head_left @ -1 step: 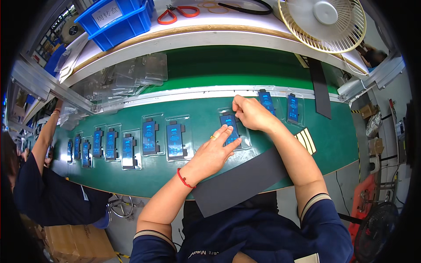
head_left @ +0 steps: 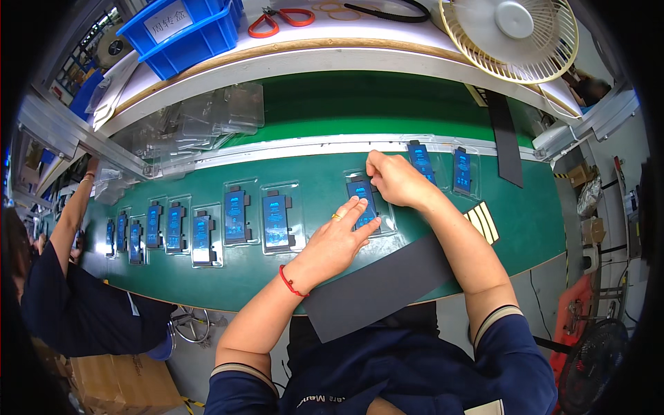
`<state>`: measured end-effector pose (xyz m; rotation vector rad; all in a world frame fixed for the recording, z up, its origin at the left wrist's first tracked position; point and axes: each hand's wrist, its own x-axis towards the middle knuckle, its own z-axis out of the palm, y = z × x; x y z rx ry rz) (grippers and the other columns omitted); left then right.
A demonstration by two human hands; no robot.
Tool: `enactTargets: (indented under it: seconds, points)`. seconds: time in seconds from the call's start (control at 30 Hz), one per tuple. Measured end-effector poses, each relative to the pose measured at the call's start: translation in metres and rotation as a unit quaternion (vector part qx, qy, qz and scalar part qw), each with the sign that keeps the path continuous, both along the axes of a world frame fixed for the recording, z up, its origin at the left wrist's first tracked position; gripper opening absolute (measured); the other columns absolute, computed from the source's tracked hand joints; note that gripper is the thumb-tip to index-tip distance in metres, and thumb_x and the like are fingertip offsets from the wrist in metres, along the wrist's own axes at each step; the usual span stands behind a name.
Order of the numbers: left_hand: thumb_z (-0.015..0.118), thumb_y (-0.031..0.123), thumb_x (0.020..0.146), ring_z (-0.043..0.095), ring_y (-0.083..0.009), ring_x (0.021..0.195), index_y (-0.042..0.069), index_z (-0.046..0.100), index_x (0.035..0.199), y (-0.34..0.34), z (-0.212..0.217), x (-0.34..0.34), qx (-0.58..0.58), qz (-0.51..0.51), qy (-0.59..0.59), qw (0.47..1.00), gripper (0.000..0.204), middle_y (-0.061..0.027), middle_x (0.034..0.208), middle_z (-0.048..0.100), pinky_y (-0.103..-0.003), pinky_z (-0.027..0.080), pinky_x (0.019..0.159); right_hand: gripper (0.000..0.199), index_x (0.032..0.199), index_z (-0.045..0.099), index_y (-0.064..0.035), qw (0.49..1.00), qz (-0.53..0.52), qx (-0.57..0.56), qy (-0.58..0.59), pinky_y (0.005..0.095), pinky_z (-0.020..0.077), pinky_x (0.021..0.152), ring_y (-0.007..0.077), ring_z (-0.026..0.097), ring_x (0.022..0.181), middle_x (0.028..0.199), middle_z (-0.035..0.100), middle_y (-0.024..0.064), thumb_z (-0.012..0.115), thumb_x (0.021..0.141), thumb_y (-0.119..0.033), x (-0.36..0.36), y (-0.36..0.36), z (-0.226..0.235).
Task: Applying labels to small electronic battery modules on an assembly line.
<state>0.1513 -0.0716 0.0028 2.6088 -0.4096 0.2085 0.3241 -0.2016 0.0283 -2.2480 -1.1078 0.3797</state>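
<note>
A blue phone battery point(head_left: 360, 190) with a black top edge lies in a clear plastic tray point(head_left: 389, 223) in front of me. My left hand point(head_left: 335, 242) rests on this battery, its fingers stretched out and partly spread over the lower half. At the battery's upper right corner, my right hand point(head_left: 398, 181) has its fingertips curled and pressed together; what they pinch, if anything, is hidden. Under my right forearm runs a dark grey strip point(head_left: 380, 283), with cream-coloured bars point(head_left: 482, 223) at its far right end.
Several batteries in clear trays line the green table point(head_left: 325, 166) to the left; two more batteries point(head_left: 462, 169) lie at right. Empty clear trays point(head_left: 221, 114) are piled behind. A shelf above holds a blue bin point(head_left: 183, 41), red-handled cutters point(head_left: 280, 21) and a fan point(head_left: 512, 34). A co-worker's arm point(head_left: 69, 221) is at left.
</note>
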Motion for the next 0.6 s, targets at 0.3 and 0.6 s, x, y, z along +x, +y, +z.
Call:
enactTargets:
  seconds: [0.3,0.6]
  points:
    - [0.07,0.013,0.086,0.044,-0.0392,0.134,0.013,0.062,0.129,-0.002,0.001,0.003,0.005,-0.003,-0.022,1.0,0.043,-0.0205,0.14,0.048,-0.045,0.046,0.105,0.03,0.104,0.055,-0.0066,0.957,-0.071,0.007,-0.281,0.0456,0.0453,0.083,0.0345,0.063,0.096,0.091,0.065,0.0125,0.072,0.08,-0.01,-0.016,-0.012,0.008]
    - [0.073,0.01,0.084,0.044,-0.0411,0.133,0.012,0.063,0.128,-0.001,0.001,0.0,0.002,0.006,-0.016,1.0,0.045,-0.0203,0.139,0.05,-0.046,0.046,0.105,0.017,0.088,0.07,-0.0042,1.0,-0.007,-0.003,0.023,0.0368,0.0501,0.071,0.025,0.062,0.075,0.08,0.065,0.0069,0.079,0.073,-0.006,-0.029,-0.189,0.036]
